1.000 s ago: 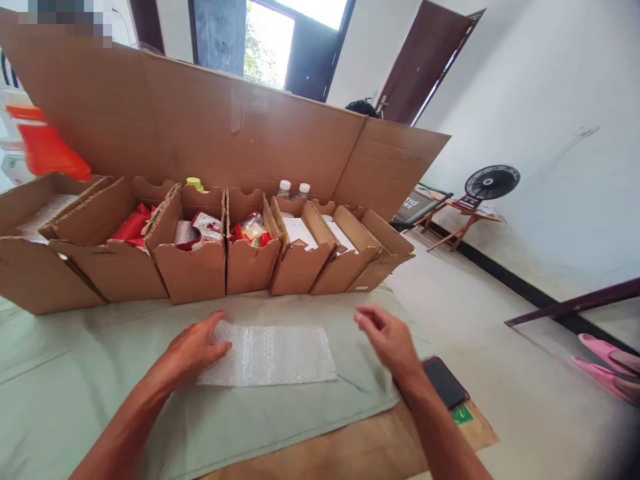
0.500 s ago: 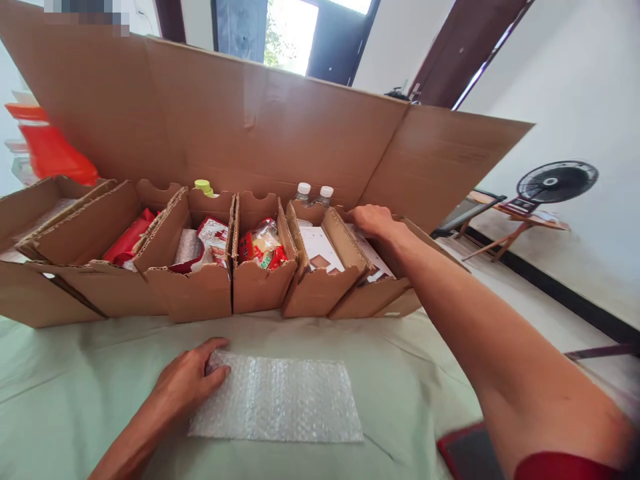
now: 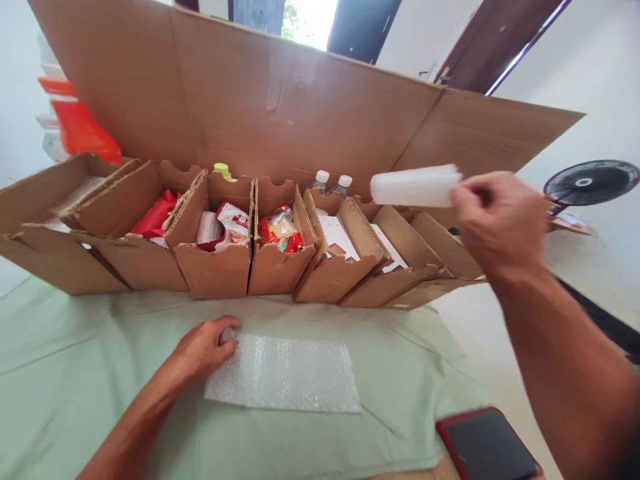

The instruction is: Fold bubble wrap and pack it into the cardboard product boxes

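Note:
A flat sheet of bubble wrap point(image 3: 295, 373) lies on the green cloth. My left hand point(image 3: 207, 350) pinches its upper left corner between thumb and fingers. Raised above the rightmost cardboard boxes, my right hand point(image 3: 500, 217) is closed on the end of a white roll point(image 3: 415, 187). The roll looks smooth and slightly see-through, held about level and pointing left; its exact material is unclear. Below the roll, a box point(image 3: 367, 277) contains a flat white packet with brown squares point(image 3: 390, 250).
Open cardboard boxes stand in a row, some with red food packets point(image 3: 283, 230). Behind them rises a tall cardboard panel point(image 3: 300, 107), with capped bottles point(image 3: 320, 180) in front of it. A red-edged dark device point(image 3: 487, 443) lies front right; a fan point(image 3: 583, 183) stands beyond.
My right hand has come up out of the right-hand boxes with the white roll and moved right. The left hand stays at the bubble wrap's corner. The view has shifted slightly.

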`<state>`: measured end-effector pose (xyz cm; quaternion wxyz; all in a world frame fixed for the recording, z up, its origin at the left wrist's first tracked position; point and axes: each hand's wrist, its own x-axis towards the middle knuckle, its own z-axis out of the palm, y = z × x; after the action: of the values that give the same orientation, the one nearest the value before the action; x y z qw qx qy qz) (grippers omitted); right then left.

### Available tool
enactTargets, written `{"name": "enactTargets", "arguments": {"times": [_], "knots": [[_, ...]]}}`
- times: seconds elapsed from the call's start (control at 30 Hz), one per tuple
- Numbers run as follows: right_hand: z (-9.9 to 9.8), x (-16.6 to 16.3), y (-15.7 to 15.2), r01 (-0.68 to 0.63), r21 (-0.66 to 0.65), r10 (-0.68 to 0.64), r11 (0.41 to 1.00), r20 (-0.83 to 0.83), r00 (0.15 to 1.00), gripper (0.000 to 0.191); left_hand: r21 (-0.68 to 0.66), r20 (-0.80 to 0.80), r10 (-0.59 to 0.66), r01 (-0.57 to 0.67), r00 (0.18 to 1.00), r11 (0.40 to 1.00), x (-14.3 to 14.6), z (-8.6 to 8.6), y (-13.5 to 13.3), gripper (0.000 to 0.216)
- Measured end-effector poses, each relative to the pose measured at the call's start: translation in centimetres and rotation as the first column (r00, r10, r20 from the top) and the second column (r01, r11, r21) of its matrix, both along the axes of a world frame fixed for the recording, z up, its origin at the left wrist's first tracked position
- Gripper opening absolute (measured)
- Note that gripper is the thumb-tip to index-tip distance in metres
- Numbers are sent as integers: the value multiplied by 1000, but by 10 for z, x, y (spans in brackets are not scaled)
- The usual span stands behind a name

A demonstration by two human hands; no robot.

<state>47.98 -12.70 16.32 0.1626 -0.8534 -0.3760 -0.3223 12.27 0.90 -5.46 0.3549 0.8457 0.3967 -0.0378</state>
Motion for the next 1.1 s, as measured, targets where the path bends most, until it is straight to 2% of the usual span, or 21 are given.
{"name": "enactTargets", "arguments": {"times": [0.03,0.07,0.1,0.17,0.23,0.27,0.3,0.33,0.37,0.4,0.47,0.53,0.57,0.6,0.63,0.73,0.83,0.97,1.1], "knots": [[-3,-17,-21,-106,184,103,977,25,994,20,11,20,17,-17,1000,1000,-2,2,1,52],[-12,-36,-40,-186,304,178,934,57,982,13,32,51,56,-57,997,998,-4,5,3,54],[-26,-58,-57,-244,325,219,914,111,969,6,56,105,113,-119,988,991,-6,7,3,57],[-68,-106,-80,-396,210,375,894,132,917,8,58,269,243,-267,932,962,-7,14,3,67],[-113,-150,-91,-625,75,623,777,46,781,16,-13,441,324,-355,837,935,-5,19,-1,71],[-131,-167,-93,-709,-31,707,704,-62,705,16,-45,503,331,-358,798,932,-4,20,-4,70],[-143,-178,-93,-757,-123,736,642,-179,653,13,-56,543,314,-339,779,939,-2,21,-9,66],[-147,-182,-93,-789,-160,748,592,-256,613,13,-40,560,274,-305,782,952,0,20,-13,61],[-143,-181,-90,-800,-177,743,573,-299,598,15,3,556,214,-260,803,966,3,18,-19,55],[-131,-174,-86,-790,-177,730,586,-307,611,18,65,534,140,-205,834,977,5,15,-24,50],[-91,-148,-64,-703,-173,660,690,-248,709,25,205,448,-13,-89,894,975,12,8,-34,41],[-47,-114,-23,-480,-293,433,827,-213,876,29,319,357,-123,3,926,948,18,-1,-43,36],[-30,-98,2,-352,-375,296,858,-200,934,29,354,322,-154,33,934,935,21,-5,-46,35],[-17,-82,30,-254,-467,179,847,-199,964,30,374,297,-173,52,939,926,23,-9,-47,33],[-9,-68,58,-226,-509,137,831,-207,969,29,383,283,-181,62,942,921,25,-13,-48,32],[-13,-38,131,-197,-594,57,780,-246,968,21,383,295,-174,51,939,922,27,-18,-46,29],[-33,-26,176,-188,-657,11,730,-264,965,33,329,342,-177,59,923,943,23,-12,-40,31],[-53,-20,202,-190,-697,-12,692,-274,962,37,149,398,-240,195,886,969,11,6,-30,34],[-59,-13,206,-204,-703,1,682,-278,961,38,-6,394,-346,379,851,926,-3,18,-17,56]]}}
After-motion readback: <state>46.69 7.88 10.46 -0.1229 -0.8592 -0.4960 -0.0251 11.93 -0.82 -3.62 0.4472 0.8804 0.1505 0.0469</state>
